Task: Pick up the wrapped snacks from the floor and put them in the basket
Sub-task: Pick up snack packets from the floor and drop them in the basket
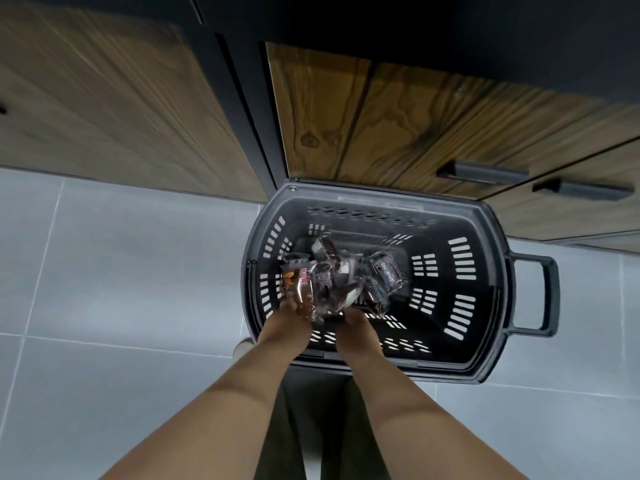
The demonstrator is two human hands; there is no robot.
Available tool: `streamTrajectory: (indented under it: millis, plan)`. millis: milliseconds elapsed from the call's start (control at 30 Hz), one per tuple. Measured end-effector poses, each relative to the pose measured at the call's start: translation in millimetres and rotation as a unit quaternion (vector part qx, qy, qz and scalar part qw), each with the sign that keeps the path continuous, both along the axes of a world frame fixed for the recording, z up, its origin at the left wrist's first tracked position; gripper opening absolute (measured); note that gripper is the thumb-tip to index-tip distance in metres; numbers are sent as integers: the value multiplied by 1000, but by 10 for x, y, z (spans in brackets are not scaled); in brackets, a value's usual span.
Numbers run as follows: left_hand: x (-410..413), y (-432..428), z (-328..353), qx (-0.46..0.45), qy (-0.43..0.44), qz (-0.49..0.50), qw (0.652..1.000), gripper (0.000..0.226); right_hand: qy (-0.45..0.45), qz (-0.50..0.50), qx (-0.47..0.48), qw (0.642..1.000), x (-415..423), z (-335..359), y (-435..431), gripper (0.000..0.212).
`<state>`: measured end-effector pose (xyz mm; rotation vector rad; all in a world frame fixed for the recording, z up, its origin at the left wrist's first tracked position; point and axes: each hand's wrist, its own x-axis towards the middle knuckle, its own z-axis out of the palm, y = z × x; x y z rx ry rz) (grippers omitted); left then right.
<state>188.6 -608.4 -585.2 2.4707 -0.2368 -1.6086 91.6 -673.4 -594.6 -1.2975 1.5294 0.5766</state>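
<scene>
Head view: the left grip (289, 318) and right grip (353, 322) reach side by side over the near wall of the basket (485, 223). Just beyond their fingertips bunch the wrapped snacks (332, 278), held low inside, likely so none spill out. The left grip curls round a wrapper; whether the right clasps or merely cups is hidden.

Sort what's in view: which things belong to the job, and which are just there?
Job: snacks, held over the basket by left hand and right hand.
Just there: cabinets, drawer handles.
</scene>
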Motion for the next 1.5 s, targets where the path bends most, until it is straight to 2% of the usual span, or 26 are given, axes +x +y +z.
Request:
streamTrajectory:
  millis: [133,233,333,500,600,667,867,1133,1500]
  plan:
    - [15,-43,141,-6,-14,2,1000,28,-35,-10,-21,999,51,182,-76,20]
    - [40,-126,365,-42,-40,-2,998,23,-70,-39,-62,995,142,360,-118,30]
    - [88,-216,681,-86,-66,-11,994,22,-106,-51,-98,988,210,711,-157,30]
    - [211,-373,1371,-130,-132,8,983,22,-170,-75,-145,972,293,1447,-237,24]
    - [270,-422,1940,-191,-183,60,963,21,-214,-86,-168,958,296,1992,-246,22]
    - [303,-415,2374,-238,-214,56,946,20,-249,-92,-180,947,268,2387,-227,20]
    - [239,-238,3531,-318,-281,39,904,16,-334,-47,-205,919,105,3546,-130,17]
    - [107,138,4524,-357,-314,119,872,19,-407,28,-250,878,23,4659,-131,10]
    - [209,694,5623,-384,-385,242,804,24,-506,122,-240,819,355,5609,151,7]
